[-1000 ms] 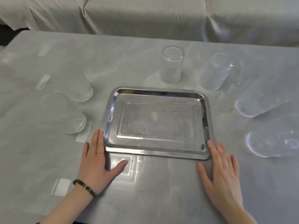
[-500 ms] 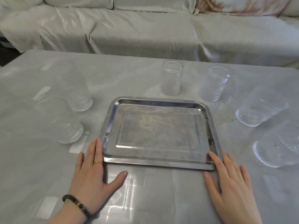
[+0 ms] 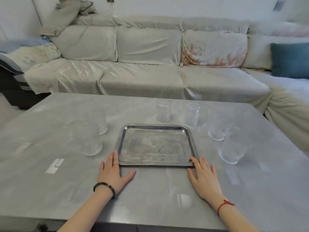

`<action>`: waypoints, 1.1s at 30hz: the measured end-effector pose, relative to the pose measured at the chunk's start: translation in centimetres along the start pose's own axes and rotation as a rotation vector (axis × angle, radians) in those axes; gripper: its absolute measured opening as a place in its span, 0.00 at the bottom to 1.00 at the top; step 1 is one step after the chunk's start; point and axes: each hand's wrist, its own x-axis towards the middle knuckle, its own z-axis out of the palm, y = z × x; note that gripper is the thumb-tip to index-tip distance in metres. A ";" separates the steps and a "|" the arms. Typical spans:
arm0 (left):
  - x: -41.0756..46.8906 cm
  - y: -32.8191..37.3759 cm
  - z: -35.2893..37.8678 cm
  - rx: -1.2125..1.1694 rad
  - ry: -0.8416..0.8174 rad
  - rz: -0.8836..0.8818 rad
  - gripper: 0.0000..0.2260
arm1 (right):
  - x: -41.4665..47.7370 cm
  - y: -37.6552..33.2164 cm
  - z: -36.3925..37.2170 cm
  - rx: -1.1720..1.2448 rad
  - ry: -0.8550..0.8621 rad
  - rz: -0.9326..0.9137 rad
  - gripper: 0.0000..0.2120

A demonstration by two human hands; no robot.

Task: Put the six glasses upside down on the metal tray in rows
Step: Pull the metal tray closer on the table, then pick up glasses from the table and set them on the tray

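An empty metal tray (image 3: 121, 144) lies in the middle of the grey table. Several clear glasses stand upright around it: two on its left (image 3: 91, 141) (image 3: 101, 123), two behind it (image 3: 163, 111) (image 3: 192, 114), two on its right (image 3: 218, 129) (image 3: 233, 149). My left hand (image 3: 112, 173) lies flat on the table at the tray's near left corner, fingers spread, fingertips touching the rim. At the near right corner my right hand (image 3: 203, 175) rests flat in the same way. Neither hand holds anything.
The grey table (image 3: 150, 195) ends close to me at the bottom of the view. A covered sofa (image 3: 142, 67) runs behind the table and along its right side, with a blue cushion (image 3: 290, 60) on it.
The view has tilted upward, so the sofa and wall now show. The hands, tray and glasses have stayed in place on the table.
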 end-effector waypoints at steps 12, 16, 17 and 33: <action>0.0 1.1 -1.4 0.029 -0.090 -0.040 0.44 | -0.9 0.7 -2.0 0.094 -0.185 -0.034 0.28; 0.2 1.2 -1.6 0.007 -0.112 -0.054 0.44 | -0.9 1.5 -2.8 0.184 -0.196 -0.070 0.30; 0.3 1.1 -1.6 -0.019 -0.107 -0.059 0.43 | -0.9 1.8 -3.0 0.226 -0.191 -0.074 0.31; 2.6 16.8 0.5 -0.250 -0.168 0.335 0.40 | 4.3 8.8 -6.6 0.889 0.443 0.367 0.49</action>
